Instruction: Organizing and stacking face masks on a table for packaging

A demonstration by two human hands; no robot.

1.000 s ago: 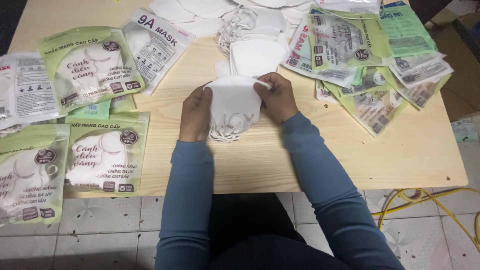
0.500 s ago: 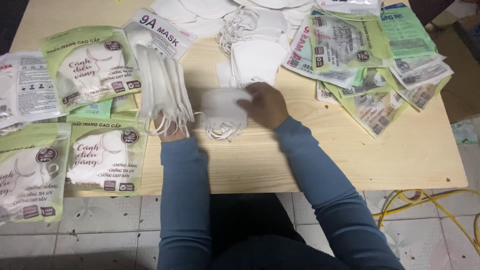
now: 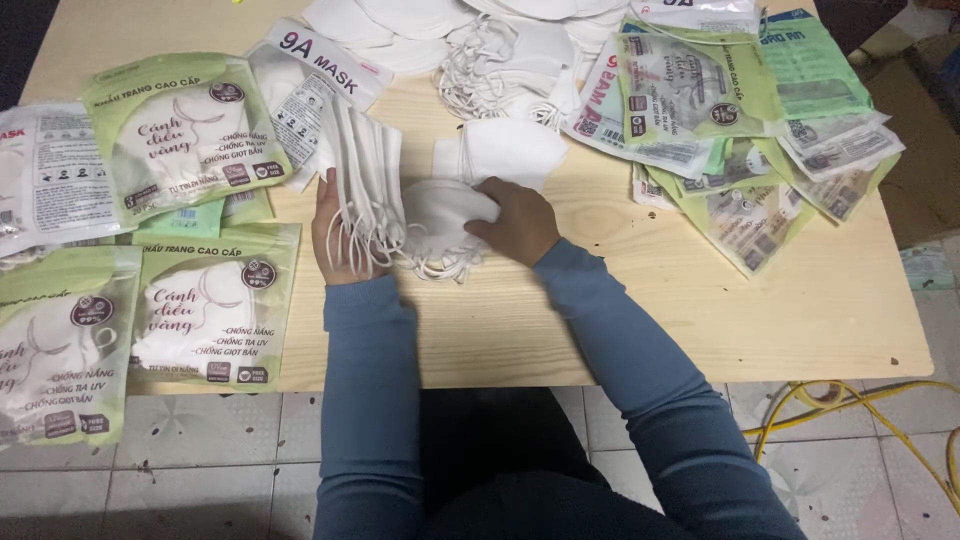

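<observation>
Both hands have moved apart since a second ago, when they held one pile together. Now the left hand (image 3: 340,235) grips a stack of white masks (image 3: 362,175) standing on edge, fingers wrapped round it, loops hanging down. Just right of that stack, the right hand (image 3: 515,220) presses flat on a small pile of masks (image 3: 440,215) lying on the wooden table (image 3: 600,320). Left of the stack lie green packets (image 3: 190,140). Above the pile sit loose white masks (image 3: 505,60), and farther right more packets (image 3: 720,110).
</observation>
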